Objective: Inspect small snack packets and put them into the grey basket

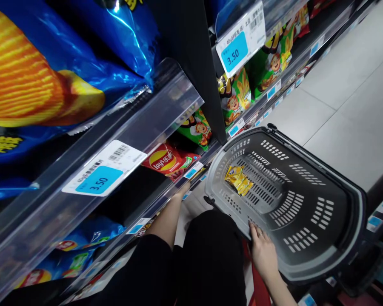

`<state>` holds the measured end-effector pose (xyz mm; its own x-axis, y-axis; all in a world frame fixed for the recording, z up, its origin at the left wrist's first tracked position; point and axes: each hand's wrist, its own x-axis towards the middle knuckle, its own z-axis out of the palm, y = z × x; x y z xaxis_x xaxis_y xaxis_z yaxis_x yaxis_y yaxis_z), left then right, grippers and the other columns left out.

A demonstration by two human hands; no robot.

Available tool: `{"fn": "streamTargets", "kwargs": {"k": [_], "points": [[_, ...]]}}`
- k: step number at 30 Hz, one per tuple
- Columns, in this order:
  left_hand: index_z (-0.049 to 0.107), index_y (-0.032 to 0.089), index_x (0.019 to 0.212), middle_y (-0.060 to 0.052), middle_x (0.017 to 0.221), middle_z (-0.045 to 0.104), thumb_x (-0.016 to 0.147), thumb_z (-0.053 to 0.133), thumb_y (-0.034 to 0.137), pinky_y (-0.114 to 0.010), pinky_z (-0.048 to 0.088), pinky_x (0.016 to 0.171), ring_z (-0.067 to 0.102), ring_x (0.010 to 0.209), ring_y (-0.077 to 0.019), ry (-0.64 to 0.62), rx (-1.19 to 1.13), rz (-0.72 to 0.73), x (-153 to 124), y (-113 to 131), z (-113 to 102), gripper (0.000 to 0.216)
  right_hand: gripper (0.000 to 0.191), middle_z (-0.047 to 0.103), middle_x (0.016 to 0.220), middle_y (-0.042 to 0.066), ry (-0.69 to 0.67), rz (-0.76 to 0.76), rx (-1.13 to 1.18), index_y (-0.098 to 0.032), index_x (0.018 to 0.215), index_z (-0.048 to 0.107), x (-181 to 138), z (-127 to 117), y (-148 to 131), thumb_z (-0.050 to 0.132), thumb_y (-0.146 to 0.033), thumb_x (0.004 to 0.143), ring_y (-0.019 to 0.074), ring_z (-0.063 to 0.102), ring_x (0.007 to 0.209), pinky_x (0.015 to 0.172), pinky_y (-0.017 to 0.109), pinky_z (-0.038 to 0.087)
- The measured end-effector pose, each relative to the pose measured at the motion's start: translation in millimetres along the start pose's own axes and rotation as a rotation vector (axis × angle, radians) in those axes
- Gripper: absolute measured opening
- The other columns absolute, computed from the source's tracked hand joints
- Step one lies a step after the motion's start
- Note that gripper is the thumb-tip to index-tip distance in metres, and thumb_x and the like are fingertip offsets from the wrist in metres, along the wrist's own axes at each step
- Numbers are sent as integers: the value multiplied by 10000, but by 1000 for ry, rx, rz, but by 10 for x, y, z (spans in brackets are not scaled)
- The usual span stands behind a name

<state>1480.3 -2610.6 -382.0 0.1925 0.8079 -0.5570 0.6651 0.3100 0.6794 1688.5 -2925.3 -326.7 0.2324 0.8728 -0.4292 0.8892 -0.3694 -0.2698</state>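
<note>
My right hand (261, 250) grips the near rim of a grey shopping basket (344, 212), fingers curled over its edge. Inside the basket lies a small yellow snack packet (238, 179) on the slotted bottom. My left arm reaches into a low shelf, and my left hand (182, 190) is mostly hidden behind the shelf rail, just under a red Lay's chip bag (166, 161). Its fingers do not show.
Shelves of snack bags fill the left: large blue chip bags (51, 55) up close, green bags (268, 59) further along. Clear rails carry blue 3.50 price tags (104, 170). Grey tiled floor (354, 85) runs on the right. My knees in black are below.
</note>
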Motion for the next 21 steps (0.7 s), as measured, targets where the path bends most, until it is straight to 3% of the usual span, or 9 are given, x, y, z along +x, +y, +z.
{"fn": "streamTargets", "kwargs": {"k": [5, 9, 13, 17, 21], "points": [[563, 158, 1179, -91, 1222, 571, 891, 571, 304, -452, 499, 882, 582, 1058, -243, 89, 279, -63, 72, -22, 102, 323, 441, 626, 1181, 171, 11, 47, 4, -82, 1291, 501, 97, -75, -83, 431, -117, 857, 287, 608, 999, 864, 376, 470], [590, 146, 1121, -82, 1172, 598, 888, 575, 305, -448, 495, 883, 591, 1039, -236, 93, 386, -22, -118, -36, 166, 282, 432, 628, 1151, 155, 26, 101, 39, -105, 1282, 481, 203, -151, -190, 472, -213, 864, 290, 604, 983, 840, 363, 466], [628, 146, 1008, -89, 1062, 627, 898, 510, 176, -404, 461, 929, 581, 1020, -209, 135, 389, 86, -690, -44, 100, 164, 423, 622, 1116, 157, 63, 158, 72, -101, 1259, 478, 307, -223, -315, 495, -232, 857, 296, 602, 960, 813, 359, 464], [619, 193, 1095, -44, 842, 627, 840, 528, 167, -329, 520, 757, 611, 779, -190, 176, 327, 197, -1472, 27, -107, 272, 408, 631, 1073, 175, 60, 185, 86, -107, 1256, 481, 363, -265, -336, 431, -142, 853, 292, 618, 950, 774, 351, 464], [711, 220, 787, -59, 825, 613, 855, 510, 264, -356, 505, 819, 604, 886, -222, 273, 251, 349, -2179, 181, -416, 217, 400, 644, 1040, 201, 44, 185, 201, -81, 1238, 494, 392, -271, -242, 441, -177, 853, 304, 641, 896, 720, 367, 473]]}}
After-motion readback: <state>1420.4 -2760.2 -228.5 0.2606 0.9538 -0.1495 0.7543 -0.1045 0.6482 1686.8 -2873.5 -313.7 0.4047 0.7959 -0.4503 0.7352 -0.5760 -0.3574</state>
